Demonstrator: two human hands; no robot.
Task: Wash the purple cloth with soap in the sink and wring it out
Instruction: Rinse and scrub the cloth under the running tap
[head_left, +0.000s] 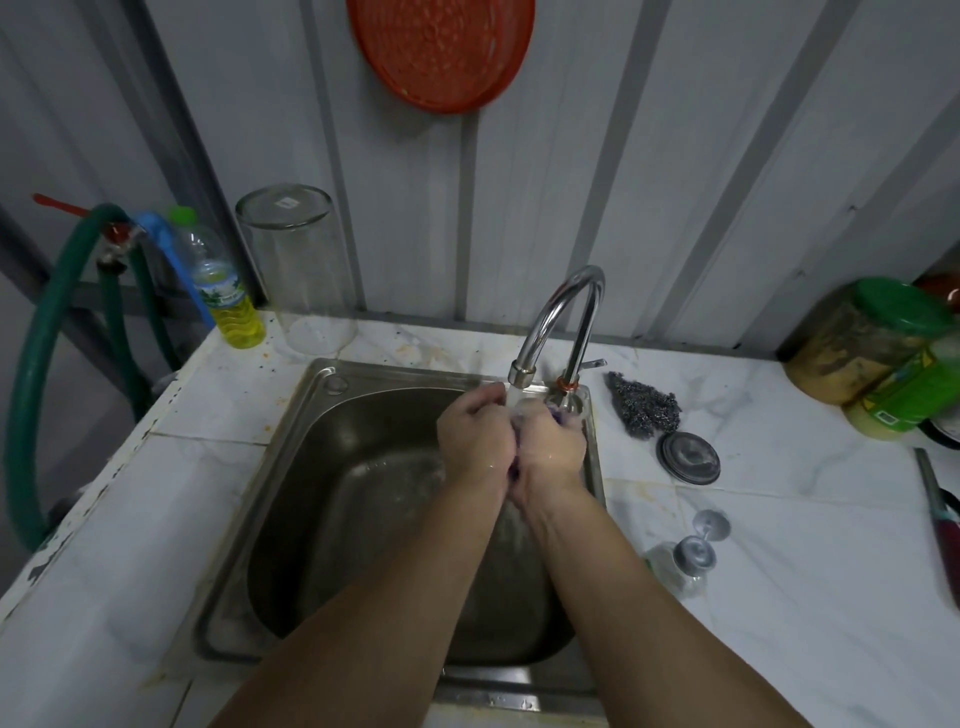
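Both hands meet under the chrome tap (563, 317) at the far right of the steel sink (311, 467). My left hand (475, 436) and my right hand (550, 449) are pressed together around the purple cloth (558, 417), which is almost fully hidden; only small purple bits show at the right hand's fingers and between the wrists. Water runs from the spout onto the hands and streams down into the basin. A bottle of yellow liquid soap (228, 296) with a green cap stands at the counter's back left corner.
An upturned clear glass jar (301, 270) stands behind the sink. Right of the tap lie a steel scourer (647, 408), a round metal lid (688, 458) and a small glass bottle (680, 564). Green-lidded jars (878, 343) crowd the far right. A green hose (47, 374) loops at left.
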